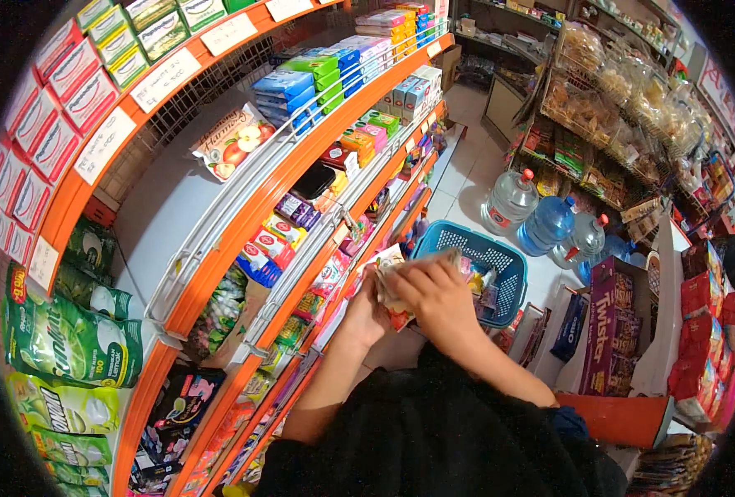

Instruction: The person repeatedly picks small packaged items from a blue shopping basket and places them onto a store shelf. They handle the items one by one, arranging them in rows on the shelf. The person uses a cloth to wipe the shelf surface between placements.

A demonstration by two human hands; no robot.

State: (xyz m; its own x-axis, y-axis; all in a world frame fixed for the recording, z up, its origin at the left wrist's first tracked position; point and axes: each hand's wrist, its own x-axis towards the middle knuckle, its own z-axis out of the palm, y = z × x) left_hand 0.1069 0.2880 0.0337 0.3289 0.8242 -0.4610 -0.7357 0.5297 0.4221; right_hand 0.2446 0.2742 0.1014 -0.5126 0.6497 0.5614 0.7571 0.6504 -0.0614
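My left hand [367, 318] grips a pouch [399, 319] with a white top edge and a red print on its lower part. Over the pouch's face lies my right hand [441, 299], holding a greyish cloth [449, 257] that is blurred and bunched under the fingers. Much of the pouch is hidden by cloth and fingers. On the upper shelf to the left, a similar-looking pouch with apples printed on it [234, 141] leans against the wire rail. Just beyond my right hand, a blue perforated plastic basket [516, 273] with small packets inside stands on the tiled floor.
Orange-edged shelves [237, 245] with wire rails run along my left, stocked with soap and dish-soap pouches [75, 335]. Several large water bottles [509, 202] stand beyond the basket. A snack rack [597, 124] rises at the right, with a purple snack carton [600, 329] nearer me.
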